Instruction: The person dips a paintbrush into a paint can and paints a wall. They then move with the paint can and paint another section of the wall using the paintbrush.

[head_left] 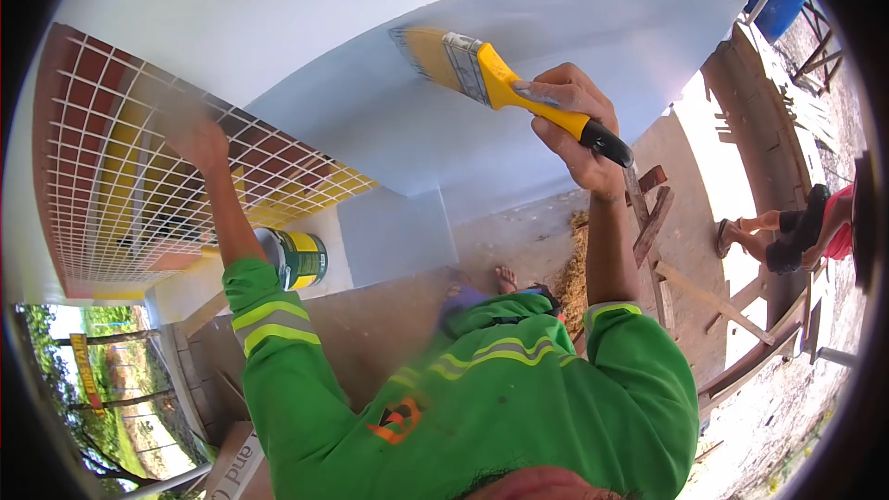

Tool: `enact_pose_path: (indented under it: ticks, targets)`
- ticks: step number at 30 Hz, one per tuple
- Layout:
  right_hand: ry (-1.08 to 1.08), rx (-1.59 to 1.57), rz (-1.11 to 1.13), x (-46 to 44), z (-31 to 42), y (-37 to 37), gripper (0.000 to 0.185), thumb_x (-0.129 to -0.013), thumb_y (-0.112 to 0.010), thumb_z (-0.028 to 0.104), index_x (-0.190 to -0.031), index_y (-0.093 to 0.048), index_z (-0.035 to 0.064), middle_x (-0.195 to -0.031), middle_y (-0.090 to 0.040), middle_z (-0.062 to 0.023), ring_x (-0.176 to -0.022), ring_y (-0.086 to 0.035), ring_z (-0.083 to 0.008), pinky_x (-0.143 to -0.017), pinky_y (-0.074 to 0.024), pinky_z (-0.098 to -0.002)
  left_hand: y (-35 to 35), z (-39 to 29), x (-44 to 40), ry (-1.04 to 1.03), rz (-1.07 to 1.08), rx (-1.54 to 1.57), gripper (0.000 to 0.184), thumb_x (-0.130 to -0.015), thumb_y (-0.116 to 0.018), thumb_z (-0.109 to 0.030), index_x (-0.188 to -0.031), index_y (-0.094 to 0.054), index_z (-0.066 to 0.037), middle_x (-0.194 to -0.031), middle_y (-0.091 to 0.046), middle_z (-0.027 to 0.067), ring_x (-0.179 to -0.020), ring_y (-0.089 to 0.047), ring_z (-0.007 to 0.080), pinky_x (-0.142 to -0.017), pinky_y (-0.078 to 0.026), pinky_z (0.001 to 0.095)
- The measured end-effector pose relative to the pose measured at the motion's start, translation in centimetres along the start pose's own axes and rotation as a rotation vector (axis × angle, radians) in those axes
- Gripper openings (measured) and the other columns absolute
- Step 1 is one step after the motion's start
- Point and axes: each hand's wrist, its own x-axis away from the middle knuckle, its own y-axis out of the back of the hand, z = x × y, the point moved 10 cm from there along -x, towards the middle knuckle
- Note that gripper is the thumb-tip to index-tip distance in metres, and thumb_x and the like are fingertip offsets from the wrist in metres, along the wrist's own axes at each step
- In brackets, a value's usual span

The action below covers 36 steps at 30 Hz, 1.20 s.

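Observation:
My right hand (579, 125) is closed round the yellow handle of a wide paintbrush (500, 81) with a black handle end. Its bristles point left, over the grey-blue painted part of the wall (361, 102). At the left, my left hand (196, 137) is raised against the white grid (102, 120); its fingers are blurred. Below my left forearm stands a paint can (301, 259) with a green and yellow label, close beside my sleeve.
Another person (796, 231) stands at the far right. Wooden boards and a trestle (713, 301) are right of my right arm. A blue barrel (778, 2) is at the upper right. Sand (576, 282) lies on the ground near my feet.

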Motion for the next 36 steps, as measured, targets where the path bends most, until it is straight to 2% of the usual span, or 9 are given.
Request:
enact_pose_path:
  ticks: [4, 5, 11, 20, 24, 25, 29, 32, 36]
  targets:
    - [-0.109, 0.144, -0.214, 2.6, -1.3, 6.8, 0.029, -0.077, -0.059, 0.002, -0.106, -0.065, 0.0016, -0.089, -0.058, -0.0101, -0.078, -0.053, -0.0168, -0.068, -0.0416, -0.0276, 0.8, -0.8, -0.5, 0.106, 0.062, 0.124, 0.06, -0.099, -0.023, -0.044, -0.099, -0.065, -0.001, -0.093, -0.065, 0.0181, -0.096, -0.052, 0.0378, -0.091, -0.032, 0.0499]
    - [-0.133, 0.215, -0.276, 3.6, -1.3, 8.8, 0.028, -0.079, -0.059, 0.003, -0.106, -0.065, 0.0014, -0.09, -0.059, -0.0095, -0.079, -0.053, -0.0155, -0.068, -0.0416, -0.0273, 2.2, -2.2, -0.8, 0.033, -0.042, 0.135, 0.035, -0.091, -0.039, -0.022, -0.088, -0.065, 0.001, -0.083, -0.063, 0.0205, -0.081, -0.054, 0.0396, -0.08, -0.036, 0.0485]
    - [-0.172, 0.552, -0.683, 7.8, 0.5, 13.5, 0.027, -0.081, -0.06, 0.001, -0.107, -0.066, 0.0032, -0.091, -0.058, -0.0093, -0.079, -0.055, -0.0158, -0.07, -0.0441, -0.0267, 1.8, -2.1, -0.7, 0.034, -0.032, 0.173, 0.043, -0.095, -0.035, -0.028, -0.082, -0.064, 0.0, -0.077, -0.06, 0.0198, -0.082, -0.051, 0.039, -0.083, -0.035, 0.0479]
    - [0.019, 0.524, -0.469, 5.3, 4.2, -8.4, 0.044, -0.067, -0.068, -0.006, -0.109, -0.067, 0.0072, -0.083, -0.053, -0.0088, -0.07, -0.053, -0.0206, -0.062, -0.0466, -0.0308, 4.1, -2.9, -1.0, -0.062, 0.007, 0.413, 0.049, -0.098, -0.032, -0.03, -0.071, -0.058, 0.003, -0.073, -0.059, 0.0217, -0.074, -0.052, 0.0428, -0.077, -0.036, 0.0491]
    - [0.104, 0.412, -0.217, 4.9, 7.1, -20.0, 0.048, -0.066, -0.068, -0.008, -0.11, -0.065, 0.0111, -0.086, -0.055, -0.0071, -0.072, -0.055, -0.0224, -0.062, -0.0468, -0.0305, 5.8, -2.9, -0.8, -0.169, 0.028, 0.515, 0.047, -0.098, -0.03, -0.032, -0.093, -0.06, 0.003, -0.088, -0.06, 0.0219, -0.084, -0.051, 0.0416, -0.079, -0.036, 0.0477]
    - [0.096, 0.375, -0.207, 5.3, 7.9, -22.1, 0.049, -0.066, -0.067, -0.009, -0.111, -0.065, 0.0112, -0.086, -0.055, -0.0072, -0.072, -0.055, -0.022, -0.062, -0.0466, -0.0308, 4.3, -1.4, -0.5, -0.046, 0.266, 0.556, 0.052, -0.099, -0.028, -0.038, -0.114, -0.057, 0.002, -0.11, -0.058, 0.0234, -0.104, -0.05, 0.0408, -0.091, -0.036, 0.0455]
    - [0.032, 0.322, -0.293, 8.3, 11.5, -25.8, 0.042, -0.072, -0.066, -0.004, -0.112, -0.063, 0.0088, -0.087, -0.055, -0.0071, -0.07, -0.053, -0.0183, -0.061, -0.0448, -0.0291, 9.3, 3.7, 1.4, 0.18, 0.526, 0.863, 0.059, -0.099, -0.028, -0.046, -0.132, -0.048, -0.002, -0.142, -0.04, 0.0187, -0.131, -0.037, 0.0325, -0.11, -0.024, 0.0364]
    - [-0.105, 0.322, -0.4, 13.2, 11.1, -25.3, 0.032, -0.083, -0.064, 0.008, -0.114, -0.059, 0.0049, -0.084, -0.054, -0.0085, -0.074, -0.054, -0.0189, -0.061, -0.0443, -0.0292, 17.1, 11.1, 5.5, 0.236, 0.325, 0.959, 0.047, -0.1, -0.032, -0.035, -0.125, -0.057, -0.003, -0.125, -0.058, 0.0131, -0.12, -0.05, 0.0238, -0.105, -0.03, 0.0335]
    - [-0.763, -0.231, -0.703, 23.3, 5.0, -27.7, 0.033, -0.092, -0.055, 0.026, -0.115, -0.055, 0.0016, -0.075, -0.051, -0.0038, -0.068, -0.052, -0.013, -0.058, -0.043, -0.0276, 27.7, 18.4, 14.0, 0.374, 0.093, 1.009, 0.037, -0.099, -0.036, -0.025, -0.117, -0.054, 0.003, -0.106, -0.062, 0.0184, -0.102, -0.059, 0.0256, -0.094, -0.041, 0.038]
